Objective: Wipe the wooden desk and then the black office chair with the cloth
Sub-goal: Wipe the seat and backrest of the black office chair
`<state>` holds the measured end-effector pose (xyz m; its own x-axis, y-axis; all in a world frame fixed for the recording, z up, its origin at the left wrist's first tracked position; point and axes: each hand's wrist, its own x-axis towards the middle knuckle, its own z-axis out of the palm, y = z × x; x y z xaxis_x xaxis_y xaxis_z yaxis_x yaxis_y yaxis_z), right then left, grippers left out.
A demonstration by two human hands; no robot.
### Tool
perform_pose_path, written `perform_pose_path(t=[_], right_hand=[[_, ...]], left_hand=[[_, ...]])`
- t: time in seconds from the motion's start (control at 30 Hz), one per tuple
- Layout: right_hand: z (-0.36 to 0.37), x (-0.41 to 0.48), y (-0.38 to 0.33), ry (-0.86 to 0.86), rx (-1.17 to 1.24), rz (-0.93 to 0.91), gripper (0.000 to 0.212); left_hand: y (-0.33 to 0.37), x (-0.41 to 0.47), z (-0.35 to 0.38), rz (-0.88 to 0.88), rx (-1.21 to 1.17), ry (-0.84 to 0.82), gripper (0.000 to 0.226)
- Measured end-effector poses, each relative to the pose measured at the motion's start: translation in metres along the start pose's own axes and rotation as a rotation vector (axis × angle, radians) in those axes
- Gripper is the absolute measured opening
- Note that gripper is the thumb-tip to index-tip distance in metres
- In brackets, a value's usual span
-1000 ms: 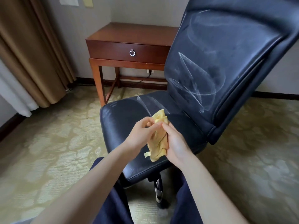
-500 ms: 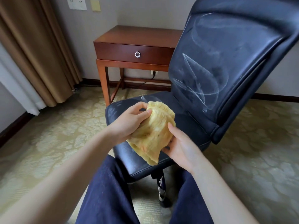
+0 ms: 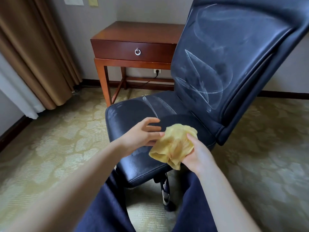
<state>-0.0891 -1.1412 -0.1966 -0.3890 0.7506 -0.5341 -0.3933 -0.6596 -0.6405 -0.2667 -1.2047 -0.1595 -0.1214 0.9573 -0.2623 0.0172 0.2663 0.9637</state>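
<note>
Head view looks down on both hands above the seat of the black office chair (image 3: 133,114). The right hand (image 3: 198,157) grips the bunched yellow cloth (image 3: 173,145), its fingers curled under the folds and its thumb pressed on top. The left hand (image 3: 142,134) is loose, with the fingers spread and only slightly bent. One fingertip touches the cloth's left edge and the others hang just over the seat. The cloth is held over the front right part of the seat, and whether it touches the leather cannot be told. Whitish streaks curve across the backrest (image 3: 225,56) and the rear of the seat.

Behind the chair, against the wall, stands the wooden desk (image 3: 137,32), with a metal ring pull (image 3: 137,51) on its drawer; the backrest hides its right end. A plug sits in a wall outlet (image 3: 157,71) under the desk. Brown curtains (image 3: 33,47) hang at the left over a patterned carpet (image 3: 50,139). Dark blue trousers (image 3: 103,206) fill the lower edge, on either side of the chair's base (image 3: 165,195).
</note>
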Motion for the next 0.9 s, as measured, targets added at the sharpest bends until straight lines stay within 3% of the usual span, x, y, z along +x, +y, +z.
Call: perform_pose_path(t=[0.2, 0.37, 0.53, 0.67, 0.77, 0.83, 0.9], right_hand=[[0.002, 0.032, -0.008, 0.243, -0.025, -0.061, 0.018], [0.024, 0.077, -0.009, 0.175, -0.042, -0.068, 0.016], [0.051, 0.139, 0.002, 0.144, -0.176, -0.195, 0.014], [0.056, 0.182, 0.007, 0.167, -0.409, -0.364, 0.019], [0.046, 0.210, 0.004, 0.280, -0.479, -0.468, 0.019], [0.033, 0.224, -0.005, 0.411, -0.447, -0.529, 0.016], [0.018, 0.240, -0.023, 0.568, -0.530, -0.642, 0.013]], left_hand=[[-0.012, 0.029, 0.009, -0.077, 0.234, -0.103, 0.061], [-0.030, 0.083, 0.008, -0.018, 0.424, -0.144, 0.082], [-0.060, 0.145, -0.004, 0.180, 0.454, -0.006, 0.054], [-0.073, 0.187, -0.020, 0.154, 0.237, -0.031, 0.033], [-0.079, 0.214, -0.028, 0.093, 0.198, -0.185, 0.031], [-0.087, 0.227, -0.034, 0.091, 0.237, -0.193, 0.031], [-0.099, 0.237, -0.048, 0.141, 0.462, -0.144, 0.034]])
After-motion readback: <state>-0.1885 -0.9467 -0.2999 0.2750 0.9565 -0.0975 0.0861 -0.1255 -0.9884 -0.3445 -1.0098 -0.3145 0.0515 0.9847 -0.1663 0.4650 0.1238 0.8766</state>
